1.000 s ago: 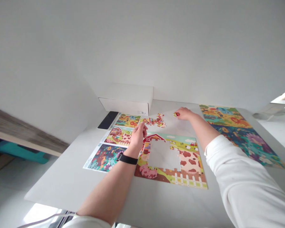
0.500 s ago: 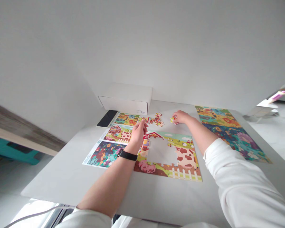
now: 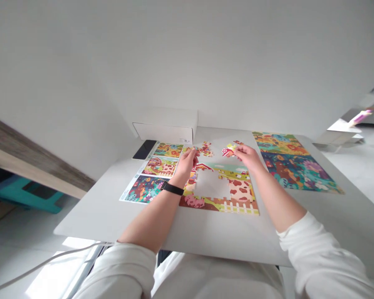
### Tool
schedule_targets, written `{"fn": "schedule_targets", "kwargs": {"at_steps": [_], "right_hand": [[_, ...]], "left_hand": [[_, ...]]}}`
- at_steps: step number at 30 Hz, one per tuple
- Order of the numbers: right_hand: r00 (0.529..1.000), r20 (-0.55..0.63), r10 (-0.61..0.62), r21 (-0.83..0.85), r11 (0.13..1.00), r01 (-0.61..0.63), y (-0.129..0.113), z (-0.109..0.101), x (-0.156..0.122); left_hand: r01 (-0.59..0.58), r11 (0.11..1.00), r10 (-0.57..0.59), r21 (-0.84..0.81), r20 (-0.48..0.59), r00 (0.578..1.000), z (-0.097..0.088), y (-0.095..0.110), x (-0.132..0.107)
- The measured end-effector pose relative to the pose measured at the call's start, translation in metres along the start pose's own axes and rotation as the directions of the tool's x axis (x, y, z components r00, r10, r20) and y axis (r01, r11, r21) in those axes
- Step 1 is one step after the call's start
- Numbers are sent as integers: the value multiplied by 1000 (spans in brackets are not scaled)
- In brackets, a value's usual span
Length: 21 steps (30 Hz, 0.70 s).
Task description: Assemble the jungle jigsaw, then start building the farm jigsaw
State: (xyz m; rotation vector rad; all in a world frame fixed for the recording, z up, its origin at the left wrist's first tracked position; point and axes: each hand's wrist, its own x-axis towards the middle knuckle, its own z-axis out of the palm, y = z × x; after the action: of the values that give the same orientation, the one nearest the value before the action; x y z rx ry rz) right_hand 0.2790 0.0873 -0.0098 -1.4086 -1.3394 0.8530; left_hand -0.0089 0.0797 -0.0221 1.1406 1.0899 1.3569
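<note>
A farm jigsaw puzzle (image 3: 237, 195) with a red barn, spotted cow and white fence lies on the white table (image 3: 205, 236), with a bare gap in its middle. My right hand (image 3: 245, 155) is pinched on a small yellow and red puzzle piece (image 3: 229, 150) just above the puzzle's top edge. My left hand (image 3: 187, 162), with a black wristband, hovers with curled fingers at the puzzle's upper left corner, beside a small heap of loose pieces (image 3: 204, 149). Whether it holds a piece I cannot tell.
A sheet of reference pictures (image 3: 152, 174) lies left of the puzzle, with a black phone (image 3: 144, 149) and a white box (image 3: 166, 124) behind it. Two finished colourful puzzles (image 3: 291, 164) lie to the right. A wooden shelf (image 3: 28, 166) sits at far left.
My right hand has drawn back from the far table toward the puzzle, carrying a piece. The camera has pulled back; my left hand has stayed near the loose pieces.
</note>
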Motion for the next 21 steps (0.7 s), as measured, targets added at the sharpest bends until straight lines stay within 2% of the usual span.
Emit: {"fn": "schedule_targets", "kwargs": {"at_steps": [5,8,11,14,18,21], "right_hand": [[983,113,145,213,963,-166,0,20,-55],[973,166,163,244,949,-201,-5,28,-70],[969,191,155,239,951,-199,-8,33,-75],[960,230,158,219,953,-209,-8,38,-78],[932,320,171,191,952,-240,-4,43,-81],[924,356,140,140,969,-201,0,44,-82]], "left_hand": [[-84,978,53,189,164,985,7,2,-7],[-116,956,42,270,264,963,12,10,-12],[-86,952,-19,293,340,940,16,20,-20],[-35,959,-61,282,324,944,15,21,-29],[54,976,-104,209,239,966,6,5,-37],[79,974,-123,211,207,970,1,-4,-37]]}}
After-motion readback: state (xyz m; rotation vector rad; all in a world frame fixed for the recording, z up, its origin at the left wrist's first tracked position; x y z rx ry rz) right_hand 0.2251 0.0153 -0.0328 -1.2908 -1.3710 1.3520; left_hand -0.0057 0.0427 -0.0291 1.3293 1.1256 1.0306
